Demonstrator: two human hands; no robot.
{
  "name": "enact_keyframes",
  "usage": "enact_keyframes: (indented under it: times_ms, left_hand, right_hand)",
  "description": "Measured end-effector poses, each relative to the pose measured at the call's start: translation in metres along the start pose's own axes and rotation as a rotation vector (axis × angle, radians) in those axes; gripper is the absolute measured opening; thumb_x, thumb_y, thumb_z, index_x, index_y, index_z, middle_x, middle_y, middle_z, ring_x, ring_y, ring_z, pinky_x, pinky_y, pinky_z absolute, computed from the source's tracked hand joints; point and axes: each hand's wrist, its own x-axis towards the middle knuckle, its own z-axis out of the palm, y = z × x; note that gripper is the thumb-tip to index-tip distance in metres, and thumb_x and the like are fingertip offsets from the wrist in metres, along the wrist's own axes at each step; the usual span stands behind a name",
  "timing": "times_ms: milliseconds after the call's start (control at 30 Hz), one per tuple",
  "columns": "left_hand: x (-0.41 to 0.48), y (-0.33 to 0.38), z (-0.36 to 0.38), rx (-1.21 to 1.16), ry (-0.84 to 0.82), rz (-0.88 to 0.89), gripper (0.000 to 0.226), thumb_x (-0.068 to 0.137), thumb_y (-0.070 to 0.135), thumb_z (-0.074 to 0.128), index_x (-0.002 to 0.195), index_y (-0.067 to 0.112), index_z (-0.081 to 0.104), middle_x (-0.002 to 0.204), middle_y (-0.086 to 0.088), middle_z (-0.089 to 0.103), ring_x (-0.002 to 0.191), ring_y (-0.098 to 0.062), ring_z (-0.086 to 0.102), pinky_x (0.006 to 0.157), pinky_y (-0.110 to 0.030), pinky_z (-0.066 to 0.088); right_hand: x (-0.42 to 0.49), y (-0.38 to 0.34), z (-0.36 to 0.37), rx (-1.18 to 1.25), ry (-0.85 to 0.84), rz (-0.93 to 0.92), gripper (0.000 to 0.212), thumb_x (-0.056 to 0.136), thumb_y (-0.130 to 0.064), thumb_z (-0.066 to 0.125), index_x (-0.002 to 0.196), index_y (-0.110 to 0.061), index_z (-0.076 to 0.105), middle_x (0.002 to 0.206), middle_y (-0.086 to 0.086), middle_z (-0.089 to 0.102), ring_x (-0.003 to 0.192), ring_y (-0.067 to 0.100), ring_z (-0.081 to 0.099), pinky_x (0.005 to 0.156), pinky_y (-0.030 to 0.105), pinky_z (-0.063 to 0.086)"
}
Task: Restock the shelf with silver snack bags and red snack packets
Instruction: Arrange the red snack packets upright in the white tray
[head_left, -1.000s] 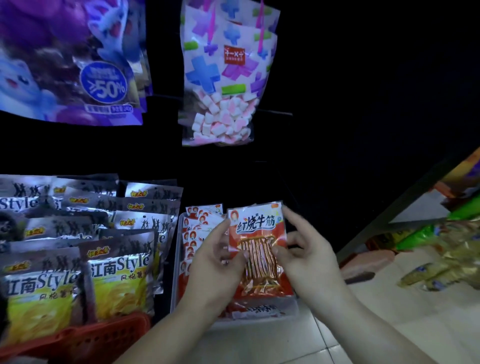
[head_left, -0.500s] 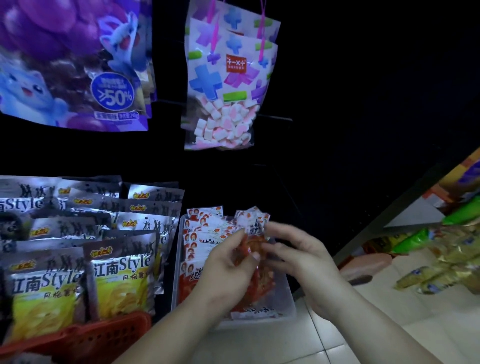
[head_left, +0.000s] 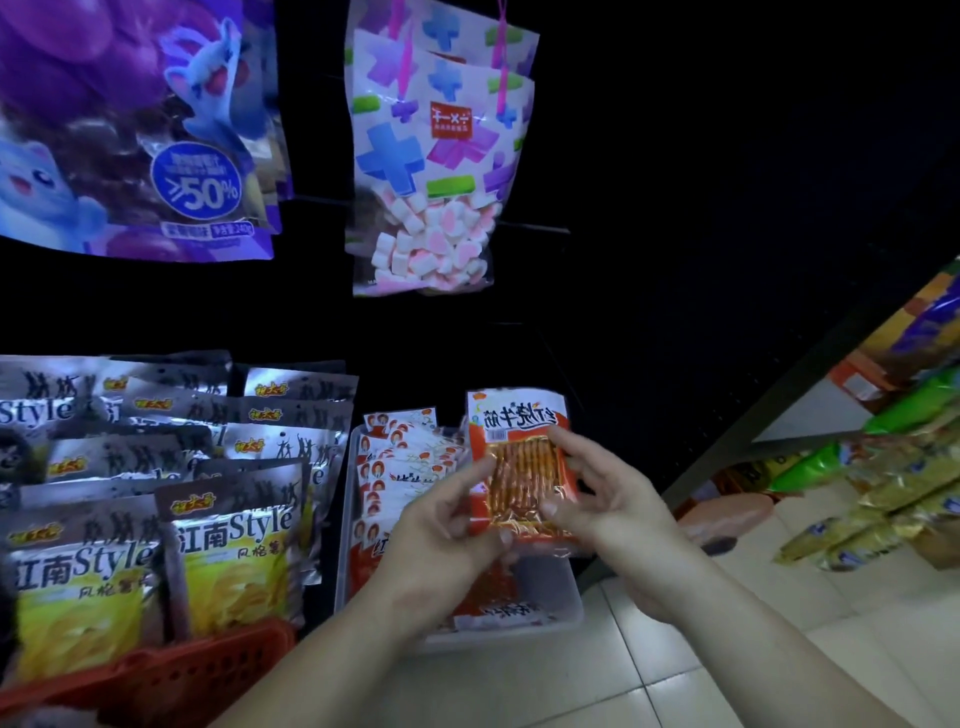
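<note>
Head view: we hold 1 red packet (head_left: 522, 467) in both hands, upright, its long axis running up the frame and its top band away from us. The left hand (head_left: 447, 525) pinches the lower left edge, thumb on the near face. The right hand (head_left: 608, 493) pinches the right edge, thumb low, fingers curled over the upper corner. The packet hangs over the right half of the clear tray (head_left: 553, 584); we can't tell if it touches.

The row (head_left: 400, 467) of red packets stands along the tray's left half, just left of the left hand, so that hand is nearer. 1 flat packet (head_left: 498, 608) lies at the tray's near end. We judge the next move as down and slightly left, keeping the packet upright to match the row.

Writing:
- The packet's band reads mirrored, probably 红烧牛筋 backwards.
- The silver bags (head_left: 228, 561) left of the tray say "江南Style", with a red basket (head_left: 171, 670) at their near edge.
- Above hang a purple bag (head_left: 197, 182) marked ">50%" and a candy bag (head_left: 436, 156) labelled "+-×÷".
</note>
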Motion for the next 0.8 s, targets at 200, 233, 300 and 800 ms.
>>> enact_keyframes:
  times_ms: [200, 233, 300, 800]
  left_hand:
    - [0.001, 0.002, -0.008, 0.043, -0.034, 0.037, 0.076, 0.082, -0.001, 0.081, 0.141, 0.038, 0.054, 0.119, 0.016, 0.071, 0.110, -0.011, 0.070, 0.094, -0.040, 0.059]
    - [0.002, 0.002, -0.006, 0.029, -0.024, 0.038, 0.073, 0.083, -0.001, 0.080, 0.139, 0.038, 0.056, 0.117, 0.014, 0.072, 0.109, -0.011, 0.070, 0.092, -0.040, 0.060]
    - [0.005, -0.002, -0.004, -0.012, 0.032, 0.020, 0.065, 0.085, -0.005, 0.076, 0.135, 0.034, 0.060, 0.118, 0.006, 0.074, 0.107, -0.014, 0.072, 0.085, -0.039, 0.062]
    - [0.004, 0.005, 0.003, 0.580, 0.004, 0.422, 0.022, 0.097, 0.030, 0.066, 0.112, 0.046, 0.062, 0.105, 0.024, 0.067, 0.094, 0.001, 0.066, 0.078, -0.027, 0.059]
  right_hand:
    - [-0.002, 0.002, -0.011, -0.111, -0.157, 0.085, 0.102, 0.081, 0.021, 0.071, 0.157, -0.034, 0.031, 0.136, -0.013, 0.065, 0.119, 0.021, 0.068, 0.099, 0.044, 0.057]
    - [-0.001, 0.004, -0.009, -0.125, -0.170, 0.104, 0.102, 0.081, 0.021, 0.071, 0.156, -0.036, 0.031, 0.132, -0.012, 0.068, 0.118, 0.021, 0.069, 0.100, 0.045, 0.057]
    - [-0.001, 0.008, -0.003, -0.168, -0.201, 0.133, 0.099, 0.083, 0.019, 0.070, 0.152, -0.042, 0.033, 0.125, -0.008, 0.070, 0.114, 0.018, 0.071, 0.096, 0.042, 0.058]
    - [0.035, 0.003, 0.020, -0.031, 0.297, -0.017, 0.078, 0.082, 0.019, 0.056, 0.124, -0.046, 0.061, 0.104, 0.003, 0.078, 0.088, 0.018, 0.072, 0.074, 0.034, 0.054]
